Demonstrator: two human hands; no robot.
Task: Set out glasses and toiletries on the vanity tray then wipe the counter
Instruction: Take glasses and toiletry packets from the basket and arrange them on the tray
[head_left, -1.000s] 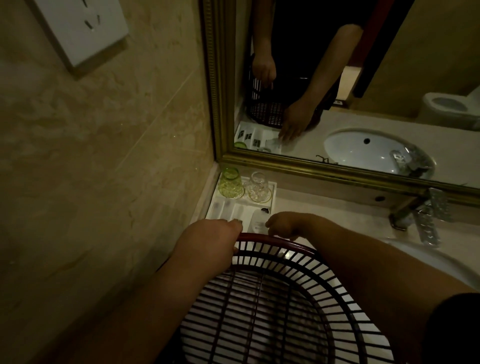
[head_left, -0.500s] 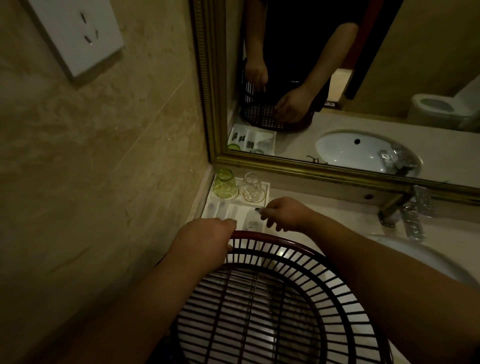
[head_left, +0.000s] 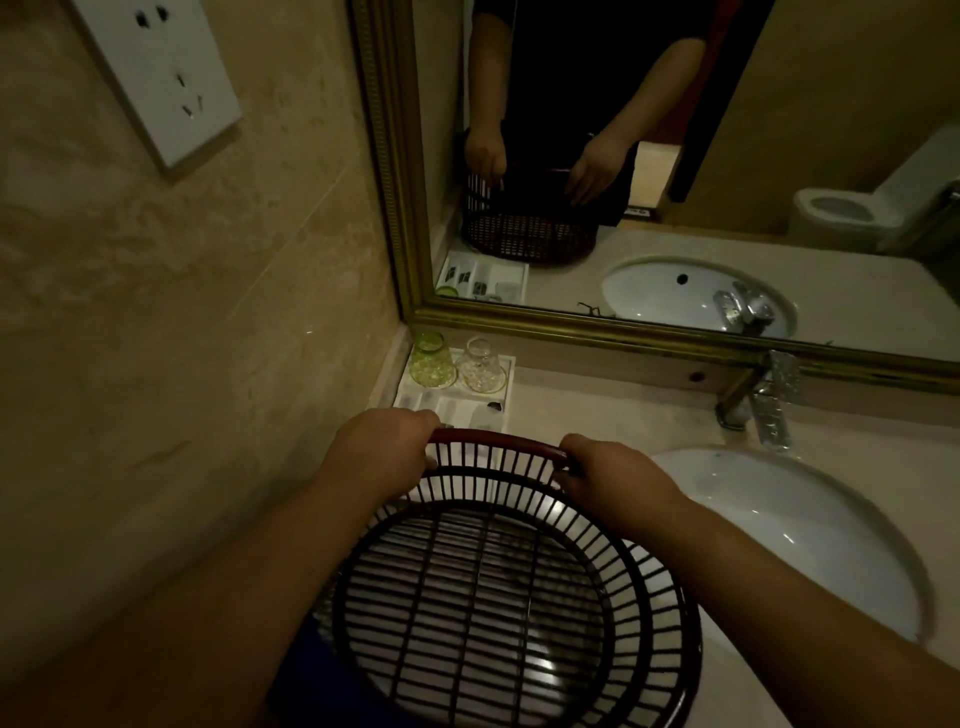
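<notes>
A white vanity tray (head_left: 506, 364) lies in the counter's back left corner against the wall. On its far end stand a green glass (head_left: 431, 361) and a clear glass (head_left: 481, 366), both upside down. Small packets of toiletries (head_left: 457, 408) lie on the tray's near part. A dark red slatted basket (head_left: 498, 597) sits in front of the tray, and I see nothing inside it. My left hand (head_left: 384, 441) grips its far rim on the left. My right hand (head_left: 605, 467) grips the same rim on the right.
An oval white sink (head_left: 810, 530) is set in the beige counter (head_left: 597, 410) to the right of the basket, with a chrome tap (head_left: 763, 400) behind it. A gold-framed mirror (head_left: 675, 332) runs along the back. A tiled wall with a socket (head_left: 161, 78) closes the left side.
My right hand has pulled back from the tray's toiletries and taken hold of the basket's far rim. My left hand has stayed on the rim.
</notes>
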